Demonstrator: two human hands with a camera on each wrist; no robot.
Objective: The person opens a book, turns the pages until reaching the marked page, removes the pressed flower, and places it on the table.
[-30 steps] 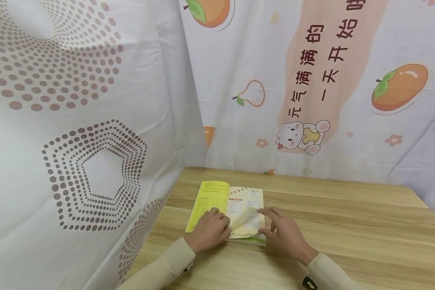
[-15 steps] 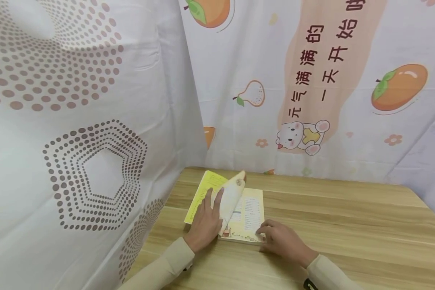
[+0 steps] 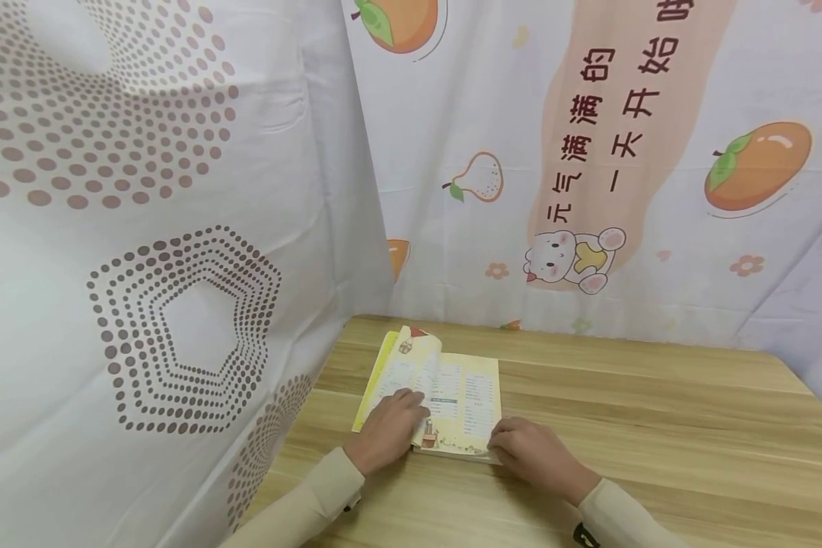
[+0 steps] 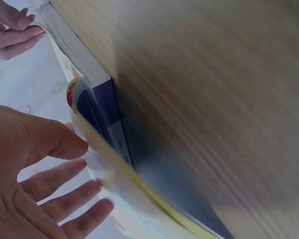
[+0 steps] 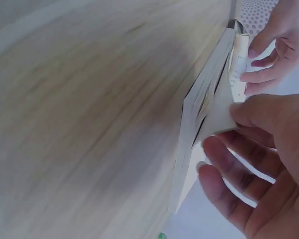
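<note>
An open book (image 3: 469,396) lies on the wooden table, with cream pages of printed columns and small drawings along the bottom. My left hand (image 3: 389,428) rests on the turned-over left page (image 3: 397,374), which bulges up near the spine; its fingers are loosely straight against the paper in the left wrist view. At the book's lower right corner is my right hand (image 3: 537,457). In the right wrist view its thumb and fingers pinch the lifted corner of a page (image 5: 220,117), and the page block (image 5: 194,117) shows below. A yellow sheet (image 3: 382,373) sticks out beneath the left page.
The wood-grain table (image 3: 630,411) extends to the right of the book. A white curtain with brown dots (image 3: 199,327) hangs along the left, and a fruit-print curtain (image 3: 452,251) hangs behind the table's far edge.
A page has swung over from right to left, covering most of the yellow sheet. The left hand has flattened it down; the right hand has let that page go and pinches the lower right corner.
</note>
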